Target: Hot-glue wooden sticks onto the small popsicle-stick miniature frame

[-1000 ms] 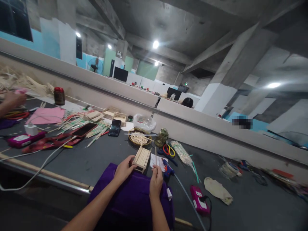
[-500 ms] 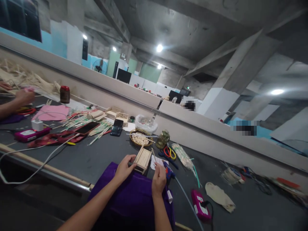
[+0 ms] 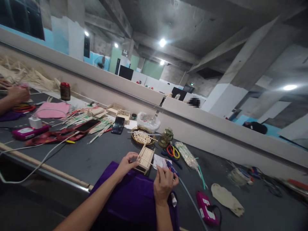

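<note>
A small model made of pale wooden sticks (image 3: 145,158) stands tilted at the front of the dark table. My left hand (image 3: 127,165) grips its left side between thumb and fingers. Right of the model, my right hand (image 3: 164,184) pinches a thin wooden stick (image 3: 152,164), whose far end lies across the top of the model. Just behind my right hand is a blue glue gun (image 3: 172,168), beside a white paper (image 3: 159,160). Purple cloth (image 3: 127,195) lies under my forearms.
Behind the model are a basket of short sticks (image 3: 142,136), a green jar (image 3: 166,137) and scissors (image 3: 173,152). Phones (image 3: 117,125) and stick piles lie left; a magenta power strip (image 3: 207,208) lies right. Another person's hand (image 3: 18,95) is at far left.
My right hand has moved slightly right and turned, and its stick has gone from upright beside the model to lying across it. My left hand still holds the model.
</note>
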A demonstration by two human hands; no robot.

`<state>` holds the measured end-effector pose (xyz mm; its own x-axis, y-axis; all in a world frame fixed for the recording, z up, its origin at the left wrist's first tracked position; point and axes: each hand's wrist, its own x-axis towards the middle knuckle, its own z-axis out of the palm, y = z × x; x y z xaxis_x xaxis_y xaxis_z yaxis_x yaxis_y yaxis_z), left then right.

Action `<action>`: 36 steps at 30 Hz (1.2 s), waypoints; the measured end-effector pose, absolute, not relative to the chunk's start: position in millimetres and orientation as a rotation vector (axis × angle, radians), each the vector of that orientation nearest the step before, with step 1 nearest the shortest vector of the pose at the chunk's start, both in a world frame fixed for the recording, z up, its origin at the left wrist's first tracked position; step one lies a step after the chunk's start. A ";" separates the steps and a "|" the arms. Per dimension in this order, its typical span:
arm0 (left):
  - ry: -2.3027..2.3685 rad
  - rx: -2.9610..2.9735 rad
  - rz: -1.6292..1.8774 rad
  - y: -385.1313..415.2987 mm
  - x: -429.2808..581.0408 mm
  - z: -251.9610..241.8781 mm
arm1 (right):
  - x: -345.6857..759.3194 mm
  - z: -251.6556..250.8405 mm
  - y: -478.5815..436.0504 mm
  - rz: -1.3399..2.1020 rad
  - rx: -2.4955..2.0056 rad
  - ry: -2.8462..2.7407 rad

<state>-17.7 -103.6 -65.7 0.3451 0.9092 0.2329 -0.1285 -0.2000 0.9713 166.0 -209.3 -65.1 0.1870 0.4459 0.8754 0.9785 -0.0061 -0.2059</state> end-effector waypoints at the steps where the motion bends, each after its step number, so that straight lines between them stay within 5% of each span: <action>1: 0.737 1.426 1.105 -102.2 -17.5 -64.3 | 165.7 -64.6 -208.8 -0.789 -1.604 -1.397; 9: 0.695 1.412 1.005 -94.2 -14.2 -61.7 | 167.3 -64.5 -202.8 -0.889 -1.617 -1.375; 20: 0.720 1.442 1.038 -97.2 -13.5 -64.1 | 159.4 -63.2 -191.5 -0.429 -1.441 -1.455; 36: 0.708 1.425 1.074 -98.8 -12.4 -64.6 | 152.4 -62.0 -182.2 -0.400 -1.433 -1.513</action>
<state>-12.4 -98.8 -64.6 0.3977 0.8930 0.2107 -0.1585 -0.1593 0.9744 152.4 -182.2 -62.0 0.1710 0.5730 0.8015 0.8942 0.2514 -0.3705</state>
